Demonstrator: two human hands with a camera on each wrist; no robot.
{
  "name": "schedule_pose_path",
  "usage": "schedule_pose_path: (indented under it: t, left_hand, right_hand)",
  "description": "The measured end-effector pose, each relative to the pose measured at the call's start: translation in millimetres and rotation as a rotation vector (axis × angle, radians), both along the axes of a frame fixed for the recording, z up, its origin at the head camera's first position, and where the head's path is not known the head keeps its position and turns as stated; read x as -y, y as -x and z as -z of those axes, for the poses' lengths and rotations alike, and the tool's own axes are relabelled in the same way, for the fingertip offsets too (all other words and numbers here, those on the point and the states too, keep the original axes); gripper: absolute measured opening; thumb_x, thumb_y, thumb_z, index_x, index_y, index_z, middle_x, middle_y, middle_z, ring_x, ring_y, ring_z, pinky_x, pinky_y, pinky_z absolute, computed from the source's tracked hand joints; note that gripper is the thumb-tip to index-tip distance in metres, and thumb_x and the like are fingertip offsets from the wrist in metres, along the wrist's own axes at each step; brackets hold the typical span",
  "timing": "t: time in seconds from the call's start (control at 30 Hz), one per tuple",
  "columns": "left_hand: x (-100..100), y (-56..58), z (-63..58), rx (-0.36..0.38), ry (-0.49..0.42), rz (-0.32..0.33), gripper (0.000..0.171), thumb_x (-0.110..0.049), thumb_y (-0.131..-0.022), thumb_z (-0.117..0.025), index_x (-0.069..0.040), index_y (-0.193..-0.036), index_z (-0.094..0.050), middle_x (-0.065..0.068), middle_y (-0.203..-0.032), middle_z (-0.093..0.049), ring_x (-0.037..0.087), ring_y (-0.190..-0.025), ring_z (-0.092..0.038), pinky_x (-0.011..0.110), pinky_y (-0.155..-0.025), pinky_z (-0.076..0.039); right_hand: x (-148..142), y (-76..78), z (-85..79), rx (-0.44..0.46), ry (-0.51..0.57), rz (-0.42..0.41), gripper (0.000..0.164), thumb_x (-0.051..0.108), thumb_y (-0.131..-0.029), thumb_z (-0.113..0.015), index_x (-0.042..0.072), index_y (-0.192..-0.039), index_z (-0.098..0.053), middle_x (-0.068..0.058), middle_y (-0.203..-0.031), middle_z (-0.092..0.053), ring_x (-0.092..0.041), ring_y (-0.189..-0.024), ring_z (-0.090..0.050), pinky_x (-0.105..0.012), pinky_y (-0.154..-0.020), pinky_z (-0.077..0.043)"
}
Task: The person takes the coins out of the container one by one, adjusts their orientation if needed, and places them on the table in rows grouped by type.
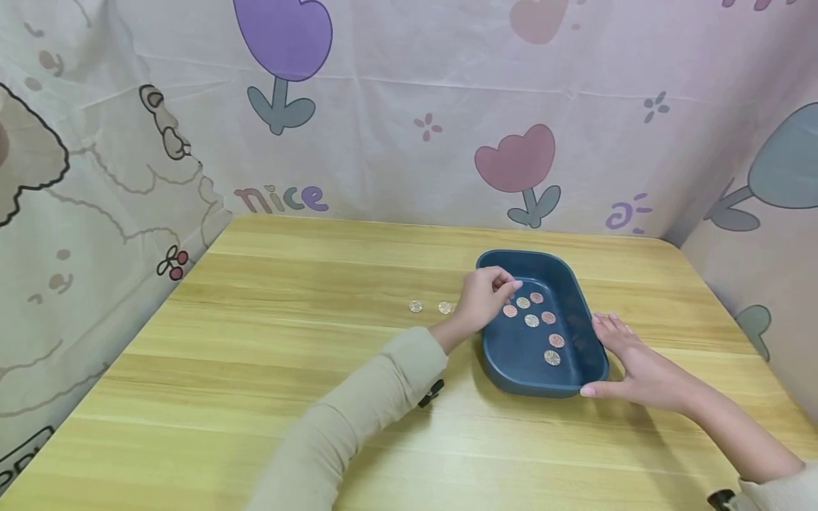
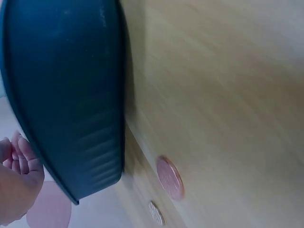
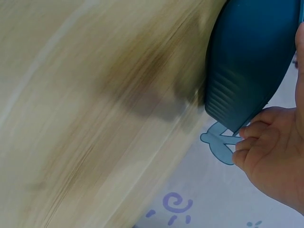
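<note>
A dark blue tray (image 1: 520, 355) with rounded corners stands on the table, several copper- and silver-coloured coins (image 1: 532, 321) lying flat inside. My left hand (image 1: 484, 294) reaches over its left rim, thumb and fingertips close together above the coins. I cannot tell whether a coin is between them. In the left wrist view, the curled fingers (image 2: 21, 159) show beside the tray's rim. My right hand (image 1: 639, 369) rests against the tray's near right corner, with the thumb at the near end and spread fingers along the right wall.
Left of the tray, a silver-coloured coin (image 1: 416, 306) and another coin (image 1: 444, 308) lie on the wooden table (image 1: 268, 355). The left wrist view shows a copper-coloured coin (image 2: 169, 177) on the table near the tray. A patterned cloth (image 1: 396, 163) hangs behind and at the sides.
</note>
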State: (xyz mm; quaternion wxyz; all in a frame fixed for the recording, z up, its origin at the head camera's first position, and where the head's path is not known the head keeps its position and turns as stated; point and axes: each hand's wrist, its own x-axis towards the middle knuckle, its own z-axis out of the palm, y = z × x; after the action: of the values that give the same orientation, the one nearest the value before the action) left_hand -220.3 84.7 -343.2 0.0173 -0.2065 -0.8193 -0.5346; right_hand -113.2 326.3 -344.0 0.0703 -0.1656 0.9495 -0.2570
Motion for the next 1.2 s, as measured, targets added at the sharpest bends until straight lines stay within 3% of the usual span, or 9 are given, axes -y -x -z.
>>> schedule_pose_path:
  t: [0.23,0.33,0.43,0.53,0.7,0.83,0.93,1.1,1.2]
  left_hand:
    - [-20,7.9,1.4,0.021,0.033,-0.042,0.016,-0.019,-0.089,-0.062,-0.005,-0.083,-0.066,0.001,-0.066,-0.061,0.001,-0.055,-0.049,0.01,-0.051,-0.04]
    - [-27,9.7,0.7,0.059,0.006,-0.038,0.016,-0.018,-0.089,-0.061,-0.003,-0.085,-0.065,0.001,-0.064,-0.058,0.002,-0.051,-0.047,0.011,-0.047,-0.04]
    - [-33,11.5,2.2,0.068,0.038,-0.054,0.014,-0.016,-0.089,-0.062,-0.003,-0.087,-0.064,0.002,-0.064,-0.057,0.003,-0.046,-0.045,0.012,-0.042,-0.039]
    - [-38,13.0,4.5,0.041,0.14,-0.081,0.01,-0.013,-0.088,-0.063,-0.003,-0.088,-0.064,0.004,-0.071,-0.063,0.005,-0.052,-0.05,0.012,-0.047,-0.04]
    - [-46,14.6,9.4,0.042,0.38,-0.138,0.004,-0.009,-0.086,-0.063,-0.006,-0.087,-0.065,0.004,-0.086,-0.068,0.011,-0.077,-0.061,0.017,-0.063,-0.046]
    - [-51,16.5,15.1,0.026,0.606,-0.19,0.006,-0.01,-0.085,-0.062,-0.008,-0.089,-0.066,0.003,-0.092,-0.07,0.013,-0.087,-0.066,0.022,-0.071,-0.052]
    - [-53,17.4,18.9,0.007,0.739,-0.191,0.011,-0.01,-0.085,-0.061,-0.008,-0.093,-0.068,0.004,-0.097,-0.069,0.013,-0.092,-0.065,0.023,-0.077,-0.053]
    - [-56,18.5,22.2,0.018,0.855,-0.165,0.019,-0.013,-0.084,-0.061,-0.01,-0.102,-0.069,0.004,-0.102,-0.066,0.013,-0.095,-0.063,0.022,-0.079,-0.052]
    - [-58,18.8,23.4,0.04,0.857,-0.152,0.019,-0.012,-0.085,-0.061,-0.011,-0.102,-0.069,0.003,-0.103,-0.067,0.013,-0.094,-0.064,0.022,-0.078,-0.052]
  right_hand:
    - [2,0.3,-0.4,-0.001,0.009,-0.006,0.11,0.039,-0.071,-0.077,-0.008,-0.145,-0.01,-0.034,-0.149,-0.008,-0.048,-0.139,0.005,-0.069,-0.104,-0.006]
    - [3,1.0,-2.1,0.008,0.004,-0.005,0.11,0.039,-0.072,-0.077,-0.008,-0.145,-0.01,-0.034,-0.149,-0.008,-0.047,-0.139,0.006,-0.07,-0.103,-0.007]
    - [3,1.7,-4.4,0.014,-0.007,-0.004,0.11,0.04,-0.072,-0.077,-0.008,-0.145,-0.01,-0.034,-0.149,-0.007,-0.046,-0.139,0.006,-0.07,-0.102,-0.008]
    - [3,1.9,-6.2,0.017,-0.018,-0.003,0.111,0.041,-0.071,-0.077,-0.008,-0.144,-0.01,-0.033,-0.149,-0.008,-0.046,-0.139,0.006,-0.071,-0.102,-0.009]
    - [2,1.6,-7.7,0.026,-0.029,0.0,0.111,0.042,-0.071,-0.077,-0.009,-0.144,-0.01,-0.033,-0.15,-0.008,-0.046,-0.139,0.007,-0.071,-0.101,-0.01]
    - [3,1.6,-7.1,0.031,-0.024,0.002,0.111,0.042,-0.071,-0.077,-0.009,-0.144,-0.011,-0.033,-0.15,-0.007,-0.046,-0.139,0.007,-0.071,-0.101,-0.01]
    - [3,1.5,-6.3,0.033,-0.02,0.004,0.112,0.042,-0.071,-0.077,-0.008,-0.145,-0.01,-0.032,-0.15,-0.007,-0.046,-0.139,0.006,-0.072,-0.101,-0.01]
    - [3,0.9,-5.8,0.034,-0.024,0.01,0.112,0.043,-0.071,-0.077,-0.007,-0.145,-0.01,-0.032,-0.15,-0.007,-0.046,-0.14,0.006,-0.072,-0.1,-0.012]
    - [2,0.8,-5.1,0.034,-0.021,0.008,0.112,0.043,-0.07,-0.077,-0.007,-0.145,-0.01,-0.032,-0.15,-0.007,-0.045,-0.14,0.007,-0.072,-0.1,-0.011]
